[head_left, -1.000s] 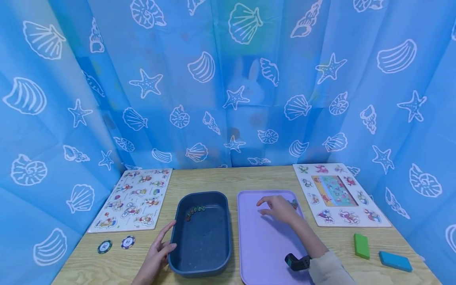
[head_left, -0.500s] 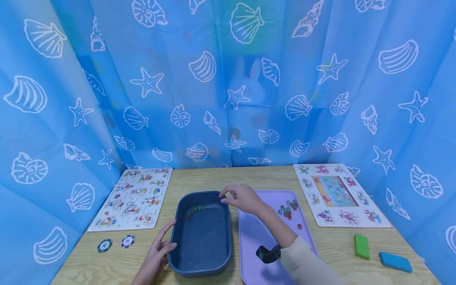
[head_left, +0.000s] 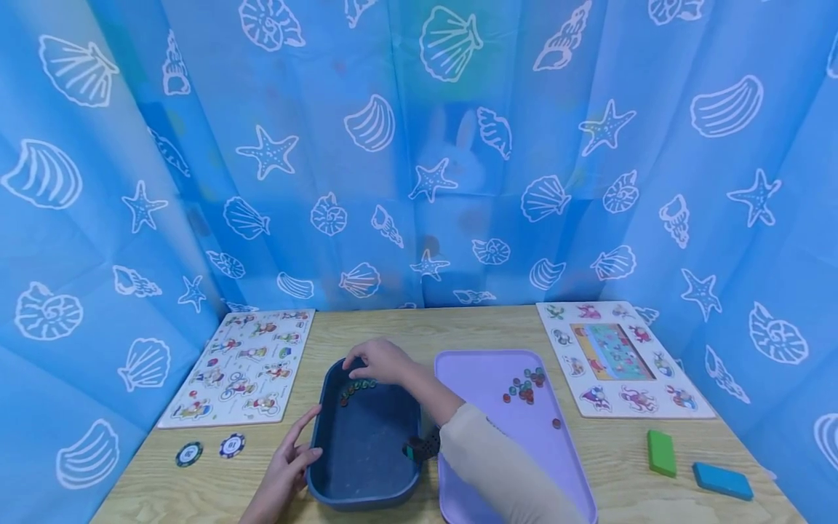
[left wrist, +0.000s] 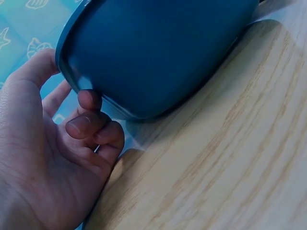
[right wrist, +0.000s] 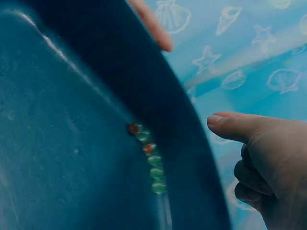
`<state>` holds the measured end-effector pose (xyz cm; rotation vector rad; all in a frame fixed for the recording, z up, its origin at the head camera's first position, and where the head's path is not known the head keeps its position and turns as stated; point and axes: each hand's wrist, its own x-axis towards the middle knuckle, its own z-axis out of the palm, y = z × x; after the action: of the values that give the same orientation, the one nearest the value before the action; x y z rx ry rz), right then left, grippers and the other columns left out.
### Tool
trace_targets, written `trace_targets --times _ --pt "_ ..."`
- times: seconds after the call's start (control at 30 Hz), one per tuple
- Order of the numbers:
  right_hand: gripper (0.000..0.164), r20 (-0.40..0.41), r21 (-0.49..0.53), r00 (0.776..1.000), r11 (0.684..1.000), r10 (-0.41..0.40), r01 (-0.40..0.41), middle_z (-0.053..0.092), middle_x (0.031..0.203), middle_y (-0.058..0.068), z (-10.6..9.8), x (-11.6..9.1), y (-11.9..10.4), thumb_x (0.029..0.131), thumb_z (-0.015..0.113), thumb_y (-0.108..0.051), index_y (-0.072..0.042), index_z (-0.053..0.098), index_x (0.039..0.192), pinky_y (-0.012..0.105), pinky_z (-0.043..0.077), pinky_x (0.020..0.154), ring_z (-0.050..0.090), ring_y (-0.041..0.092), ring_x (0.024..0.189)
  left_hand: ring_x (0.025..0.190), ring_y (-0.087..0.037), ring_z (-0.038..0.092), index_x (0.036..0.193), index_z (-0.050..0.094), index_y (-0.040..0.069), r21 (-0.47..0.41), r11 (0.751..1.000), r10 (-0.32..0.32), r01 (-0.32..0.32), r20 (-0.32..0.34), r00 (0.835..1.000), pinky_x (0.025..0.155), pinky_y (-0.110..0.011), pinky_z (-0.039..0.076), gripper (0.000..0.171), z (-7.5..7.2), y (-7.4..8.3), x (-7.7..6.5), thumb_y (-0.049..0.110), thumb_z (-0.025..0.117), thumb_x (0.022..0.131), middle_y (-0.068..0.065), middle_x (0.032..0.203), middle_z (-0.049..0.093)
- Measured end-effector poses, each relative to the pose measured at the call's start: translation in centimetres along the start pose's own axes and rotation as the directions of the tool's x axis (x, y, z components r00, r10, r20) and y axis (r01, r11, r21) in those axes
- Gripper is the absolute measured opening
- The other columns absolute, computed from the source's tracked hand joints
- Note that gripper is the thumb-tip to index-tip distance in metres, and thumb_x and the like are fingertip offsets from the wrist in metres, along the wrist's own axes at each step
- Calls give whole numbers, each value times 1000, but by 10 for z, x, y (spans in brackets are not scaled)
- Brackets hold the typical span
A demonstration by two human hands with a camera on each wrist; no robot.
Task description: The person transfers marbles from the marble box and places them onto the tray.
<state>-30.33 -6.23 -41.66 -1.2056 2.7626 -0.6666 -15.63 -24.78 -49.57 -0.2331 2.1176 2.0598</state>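
While the right hand (head_left: 380, 362) hangs across the far rim of a dark blue bin (head_left: 366, 451), its thumb and forefinger near each other at the far left corner, the left hand (head_left: 288, 458) rests relaxed fingers against the left wall; whether the right pinches anything cannot be told. Deep, round-cornered and lightly scuffed inside, the bin stands left of center on the worktop (head_left: 615, 466). At least six translucent beads (right wrist: 154, 160), green and orange-brown, curve single file along its inner wall. Similar loose beads (head_left: 526, 393) cluster toward the far right corner of a shallow lilac tray (head_left: 471, 378), one lying apart near its right rim. A narrow strip of wood grain separates bin from tray; a broader band runs behind both to the worktop's far edge. The right forearm, in a pale sleeve (head_left: 497, 466), crosses tray and bin rim. Picture boards (head_left: 615, 364) occupy the far corners, two chips (head_left: 232, 445) lie toward the left edge, and a green block (head_left: 662, 453) and blue block (head_left: 723, 480) sit toward the right.
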Motion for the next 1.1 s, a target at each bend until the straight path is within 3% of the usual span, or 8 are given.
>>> trace_targets --times 0.2,0.37,0.53,0.63,0.77,0.9,1.1 --pt "21 48 -52 998 998 42 -40 61 109 -7 22 9 5 85 60 -27 -24 66 104 21 44 74 58 7 86 44 -11 38 136 27 38 -18 1000 -13 14 23 1000 47 -22 36 61 -1 -1 0 20 56 86 -8 75 59" --pt "24 75 -76 992 992 104 -99 60 113 -9 34 10 8 84 61 -28 -28 64 108 24 45 75 58 9 93 47 -12 44 137 26 38 -10 1000 -15 16 23 1000 49 -23 39 61 -2 -2 1 21 55 86 -11 83 63" --pt "25 93 -105 984 985 149 -139 58 115 -12 40 10 9 84 61 -30 -33 64 108 30 44 81 53 15 104 43 -12 35 135 30 39 6 1000 -15 15 -16 1000 44 -23 32 59 -1 -1 2 21 57 85 -4 66 52" --pt "23 104 -110 981 983 162 -150 60 111 -13 44 10 11 82 63 -31 -34 65 105 31 44 82 54 14 103 43 -12 34 134 31 39 3 1000 -13 13 -23 1000 43 -23 31 59 0 -1 2 20 57 84 -1 62 46" --pt "14 112 -111 980 982 167 -154 61 97 -13 46 10 13 79 66 -32 -33 67 93 25 45 71 56 7 82 43 -11 34 134 31 39 4 1000 -10 10 -23 1000 43 -22 30 59 1 0 2 20 57 84 -1 61 46" --pt "6 114 -120 979 980 170 -156 60 88 -15 44 7 13 77 69 -32 -32 66 82 23 43 65 52 4 71 44 -11 36 135 30 39 5 1000 -10 10 -3 1000 44 -22 32 60 1 0 1 22 57 84 -3 67 53" --pt "9 68 -72 996 996 59 -54 57 77 -12 24 -3 7 79 66 -29 -27 67 88 20 39 60 46 5 63 47 -12 41 137 28 38 4 1000 -20 20 12 1000 47 -23 36 61 -1 0 1 23 57 85 -8 76 60"
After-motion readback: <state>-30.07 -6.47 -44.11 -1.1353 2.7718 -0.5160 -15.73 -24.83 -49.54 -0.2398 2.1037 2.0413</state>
